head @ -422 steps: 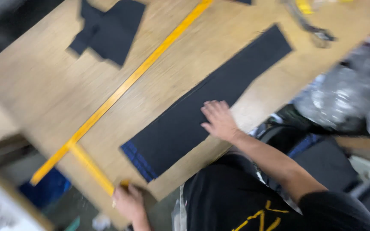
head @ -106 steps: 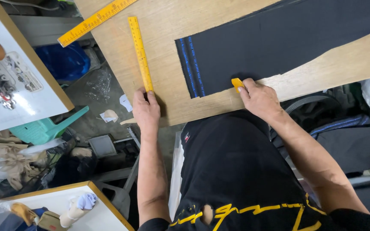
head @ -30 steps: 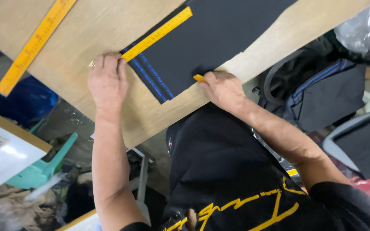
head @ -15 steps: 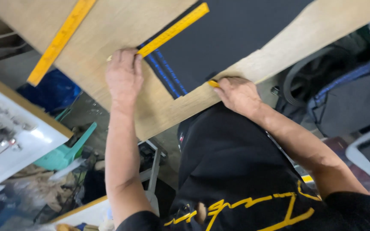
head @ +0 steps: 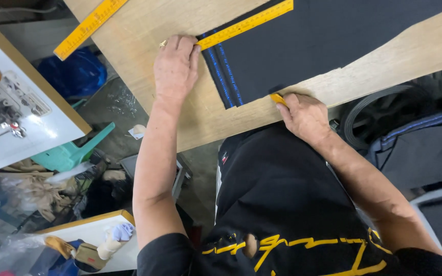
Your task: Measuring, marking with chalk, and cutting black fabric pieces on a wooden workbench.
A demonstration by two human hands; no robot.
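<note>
A long strip of black fabric (head: 328, 41) with blue lines along its left end lies on the wooden table (head: 205, 115). A short yellow ruler (head: 246, 23) rests across the fabric's far edge. My left hand (head: 176, 64) presses the ruler's left end down at the fabric's corner. My right hand (head: 305, 115) pinches a small yellow piece of tailor's chalk (head: 277, 98) against the fabric's near edge. A ring shows on my left hand.
A longer yellow ruler (head: 90, 28) lies at the table's far left corner. Left of the table stand a white sewing table (head: 21, 128), a teal plastic stool (head: 67, 153) and a blue bag (head: 72, 71). Dark fabric and bags are piled at the right (head: 415, 148).
The view has swung, so table and fabric sit higher in the frame. Both hands keep their places: left on the ruler's end, right with the chalk at the fabric's near edge.
</note>
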